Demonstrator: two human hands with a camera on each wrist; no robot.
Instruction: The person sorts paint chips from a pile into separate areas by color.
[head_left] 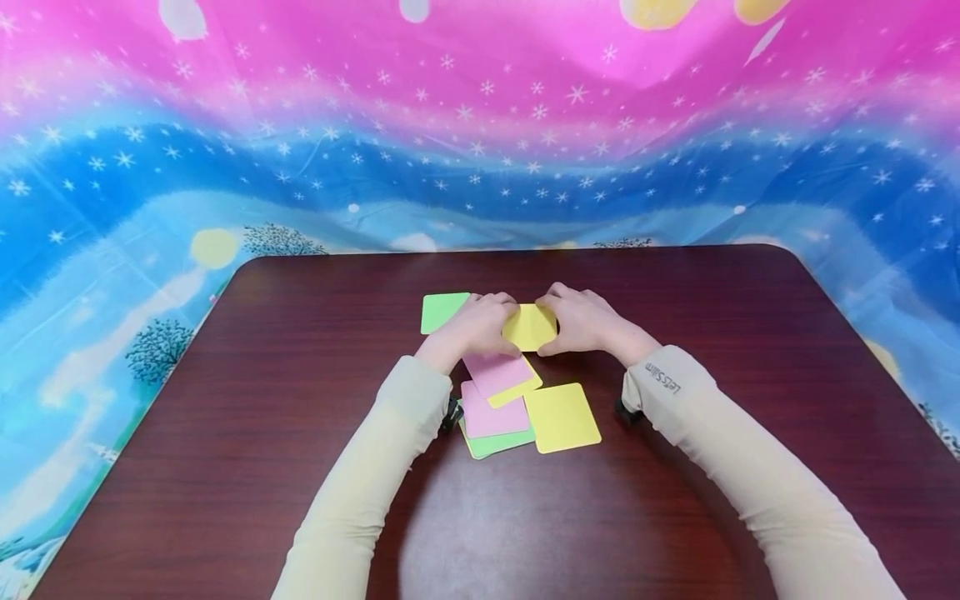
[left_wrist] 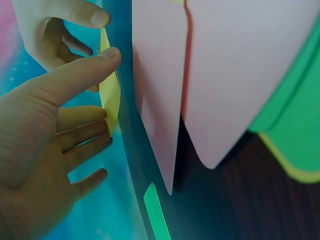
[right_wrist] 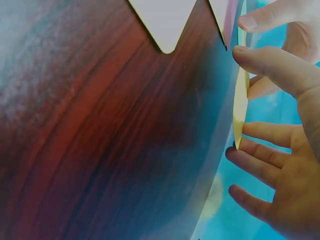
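Note:
Between both hands is a yellow square card, held near the far part of the table. My left hand grips its left side, thumb at the near edge and fingers at the far edge. The opposite side is gripped the same way by my right hand. Seen edge-on in the left wrist view, the yellow card looks slightly bent; the right wrist view also shows this card between thumbs and fingers. A green card lies beside my left hand, partly covered by it.
Nearer me, a pink card overlaps a yellow one. Below it, another pink card lies over a green card, with a yellow edge showing underneath. A separate yellow card lies to their right. Behind the dark wooden table hangs a patterned cloth.

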